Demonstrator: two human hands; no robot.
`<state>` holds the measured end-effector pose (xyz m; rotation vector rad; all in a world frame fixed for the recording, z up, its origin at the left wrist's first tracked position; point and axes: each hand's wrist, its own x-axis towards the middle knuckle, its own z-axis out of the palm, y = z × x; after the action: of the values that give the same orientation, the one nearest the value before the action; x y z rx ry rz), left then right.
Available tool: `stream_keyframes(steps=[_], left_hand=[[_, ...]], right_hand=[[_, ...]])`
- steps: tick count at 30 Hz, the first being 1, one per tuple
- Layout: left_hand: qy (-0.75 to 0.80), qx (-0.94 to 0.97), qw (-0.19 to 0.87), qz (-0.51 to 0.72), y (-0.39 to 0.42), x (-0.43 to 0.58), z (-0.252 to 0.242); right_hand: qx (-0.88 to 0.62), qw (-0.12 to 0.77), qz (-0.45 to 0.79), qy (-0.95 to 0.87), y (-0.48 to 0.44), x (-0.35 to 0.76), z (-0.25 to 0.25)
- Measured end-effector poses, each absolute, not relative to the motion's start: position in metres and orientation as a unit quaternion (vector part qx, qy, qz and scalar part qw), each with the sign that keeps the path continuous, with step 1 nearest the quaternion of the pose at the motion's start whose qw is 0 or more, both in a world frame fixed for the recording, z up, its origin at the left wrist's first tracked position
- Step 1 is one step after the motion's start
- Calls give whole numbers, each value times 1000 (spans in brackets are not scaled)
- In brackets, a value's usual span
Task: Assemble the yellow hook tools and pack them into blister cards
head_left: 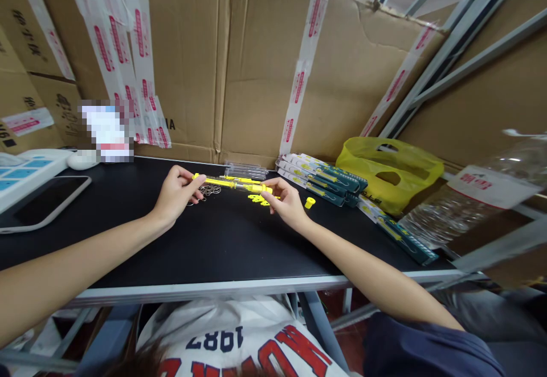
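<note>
A slim clear and yellow plastic tube [227, 183] is held level above the black tabletop, with yellow showing inside it and at its ends. My left hand [176, 189] pinches its left end between thumb and fingers. At the other end, my right hand [285, 199] grips the yellow end piece. Below the tube lie a small pile of metal rings [210, 191] and several little yellow plastic parts [257, 199], partly covered by my right fingers. A yellow cap [310, 201] sits to the right of that hand. Behind the tube, several clear tubes [245, 170] lie side by side.
Several green-and-white printed packets [321, 179] are stacked at the back right, beside a yellow plastic bag [384, 173] and a large clear plastic bottle [453, 206]. At left are a phone [47, 201] and a white power strip [32, 173]. A cardboard wall [260, 75] closes off the back.
</note>
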<state>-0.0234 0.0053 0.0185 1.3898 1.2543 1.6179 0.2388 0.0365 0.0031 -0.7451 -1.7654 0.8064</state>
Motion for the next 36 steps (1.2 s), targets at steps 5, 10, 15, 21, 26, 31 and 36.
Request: stream_keyframes(steps=[5, 10, 15, 21, 26, 31, 36], left_hand=[[482, 531, 329, 614, 4, -23, 19], [486, 528, 336, 611, 4, -23, 20], [482, 525, 341, 613, 5, -23, 21], [470, 523, 349, 619, 4, -23, 21], [472, 527, 352, 613, 2, -22, 21], [474, 540, 353, 599, 2, -23, 21], [472, 538, 357, 600, 3, -24, 19]], right_hand=[[-291, 503, 369, -726, 33, 237, 3], [-298, 492, 386, -722, 31, 237, 5], [-307, 509, 341, -728, 33, 239, 6], [-311, 518, 307, -735, 36, 239, 5], [-313, 520, 322, -727, 34, 238, 6], [-313, 510, 353, -719, 33, 238, 6], [-314, 508, 357, -718, 35, 238, 5]])
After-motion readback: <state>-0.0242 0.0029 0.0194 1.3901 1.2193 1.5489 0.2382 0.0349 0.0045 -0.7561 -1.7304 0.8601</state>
